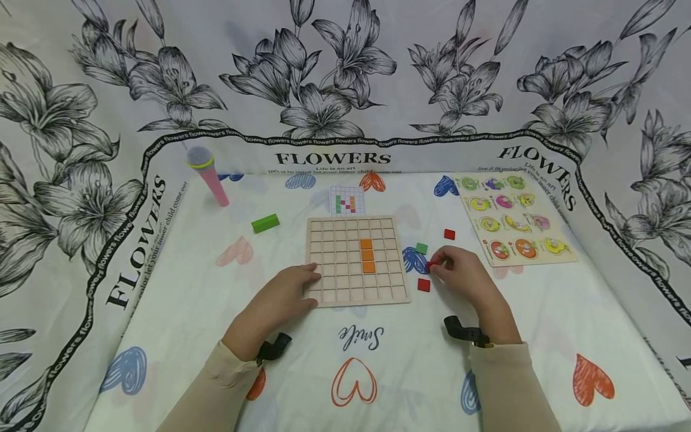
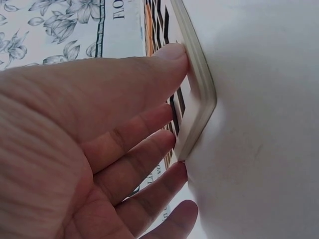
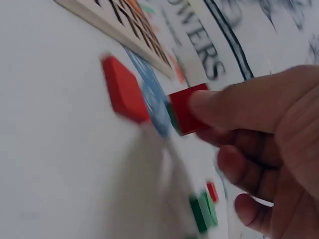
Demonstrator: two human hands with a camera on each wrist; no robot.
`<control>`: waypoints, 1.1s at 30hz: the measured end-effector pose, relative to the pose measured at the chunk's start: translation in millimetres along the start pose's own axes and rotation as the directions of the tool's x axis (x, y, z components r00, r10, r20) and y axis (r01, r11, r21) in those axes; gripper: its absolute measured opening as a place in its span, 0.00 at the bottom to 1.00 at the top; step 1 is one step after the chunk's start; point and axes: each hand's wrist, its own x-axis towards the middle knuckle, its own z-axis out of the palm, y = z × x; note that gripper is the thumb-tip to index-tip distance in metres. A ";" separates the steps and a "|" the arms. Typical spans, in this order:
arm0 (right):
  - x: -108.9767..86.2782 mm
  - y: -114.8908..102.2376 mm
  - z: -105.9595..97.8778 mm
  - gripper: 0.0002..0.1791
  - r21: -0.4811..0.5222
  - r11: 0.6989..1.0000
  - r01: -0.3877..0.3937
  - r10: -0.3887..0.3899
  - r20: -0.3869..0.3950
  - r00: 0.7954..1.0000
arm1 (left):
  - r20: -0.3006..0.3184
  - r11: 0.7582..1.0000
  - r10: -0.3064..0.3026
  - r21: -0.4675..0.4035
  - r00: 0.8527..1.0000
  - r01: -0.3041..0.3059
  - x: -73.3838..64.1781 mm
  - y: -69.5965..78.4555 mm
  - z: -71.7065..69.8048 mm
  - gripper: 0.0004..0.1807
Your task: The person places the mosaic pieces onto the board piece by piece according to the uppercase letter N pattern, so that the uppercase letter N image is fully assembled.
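A wooden grid board [image 1: 337, 282] lies flat, with three orange squares [image 1: 367, 256] in a column right of its middle. At its left edge rests my left hand [image 1: 286, 291]; the left wrist view has the thumb [image 2: 172, 59] on the frame by a corner and loosely extended fingers along the side. To the board's right, my right hand [image 1: 461, 270] pinches a red square [image 3: 187, 112] between thumb and fingers. A strip of green shows beside that square. Around this hand lie a red square [image 1: 423, 285], another red square [image 1: 450, 234] and a green square [image 1: 421, 248].
A small pattern card [image 1: 347, 200] with coloured squares stands behind the board. Farther left are a green block [image 1: 266, 223] and a pink toy microphone [image 1: 210, 177]. A fruit picture board [image 1: 515, 219] lies at the back right on the printed cloth [image 1: 410, 372].
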 end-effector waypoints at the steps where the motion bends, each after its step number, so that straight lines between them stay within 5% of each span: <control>1: -0.1 -8.1 3.6 0.06 0.013 1.000 0.016 -0.016 -0.011 1.000 | -0.001 1.000 0.002 0.000 1.000 -0.002 -0.2 0.0 -0.1 0.32; 7: 4.3 -60.2 30.4 0.06 0.066 0.982 0.179 -0.181 0.020 0.983 | -0.008 1.000 0.005 -0.001 1.000 -0.005 -0.5 -0.7 -0.4 0.32; 12: 14.4 -82.5 51.5 0.05 0.015 0.976 0.219 -0.220 0.102 0.970 | -0.008 1.000 -0.007 -0.006 1.000 0.007 -0.4 0.9 -0.4 0.32; 33: 8.5 -80.4 69.4 0.06 0.013 0.967 0.253 -0.252 0.156 0.955 | -0.018 1.000 -0.003 -0.014 1.000 0.003 -1.0 1.5 -0.6 0.32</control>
